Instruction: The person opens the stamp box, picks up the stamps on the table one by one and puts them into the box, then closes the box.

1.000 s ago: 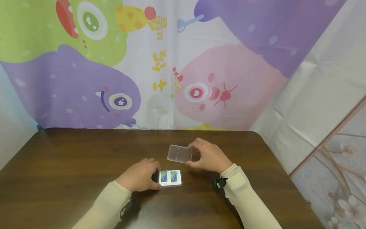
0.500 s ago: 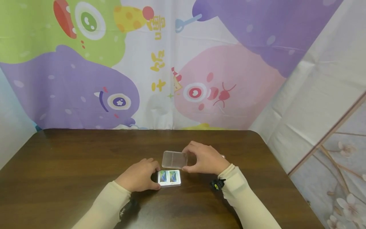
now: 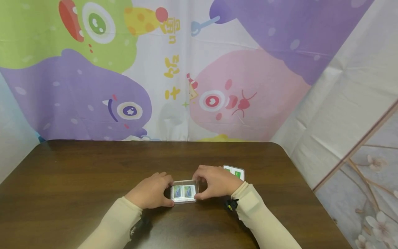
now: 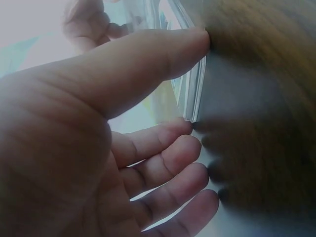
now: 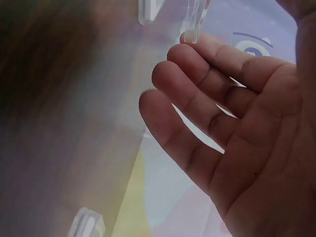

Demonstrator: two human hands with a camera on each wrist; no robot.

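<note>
A small flat white case (image 3: 183, 199) with two blue-green pictures lies on the table. My left hand (image 3: 150, 191) grips its left end between thumb and index finger; in the left wrist view the thumb lies along the edge of the layered clear case (image 4: 196, 101), the other fingers fanned beside it. From the right, my right hand (image 3: 214, 181) pinches a clear plastic cover (image 3: 184, 182) by its end, close over the pictures. In the right wrist view the cover (image 5: 197, 19) stands above the white case (image 5: 148, 11), a gap between them there.
Behind my right hand a second white case (image 3: 237, 173) with green pictures lies on the brown wooden table (image 3: 93, 166). A cartoon-printed cloth (image 3: 168, 114) hangs along the table's back edge, and a flowered panel (image 3: 373, 180) stands at the right.
My right hand has brought the clear cover left and toward me, from behind the case to over it. The second case has come into view behind that hand. My left hand stays put.
</note>
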